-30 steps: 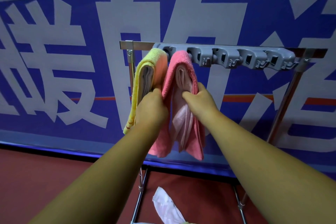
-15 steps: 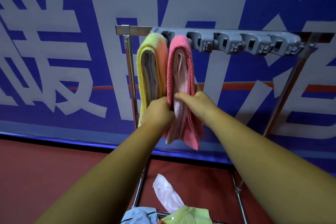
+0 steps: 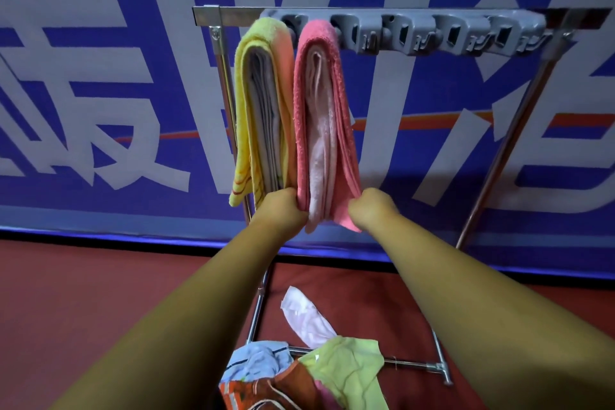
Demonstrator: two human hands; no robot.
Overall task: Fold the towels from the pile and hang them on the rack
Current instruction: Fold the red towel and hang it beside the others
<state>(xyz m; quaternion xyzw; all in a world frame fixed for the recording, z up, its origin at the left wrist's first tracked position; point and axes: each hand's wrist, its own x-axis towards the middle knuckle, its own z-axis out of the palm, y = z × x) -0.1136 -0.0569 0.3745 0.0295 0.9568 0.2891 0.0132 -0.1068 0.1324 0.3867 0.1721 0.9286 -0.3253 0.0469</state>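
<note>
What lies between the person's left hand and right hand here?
The lower end of the folded pink terry towel hangs between the left hand and the right hand, each gripping one side edge; the head view shows this.

Hung towels, two: yellow towel [image 3: 258, 110], pink towel [image 3: 324, 116]. One rack [image 3: 233, 15]. Two hands: left hand [image 3: 283, 210], right hand [image 3: 372, 210]. One pile [image 3: 346, 369], at least four cloths showing.

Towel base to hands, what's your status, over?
Left hand and right hand both grip pink towel low end. Pink towel draped on rack beside yellow towel. Nothing in the way; pile below.
</note>
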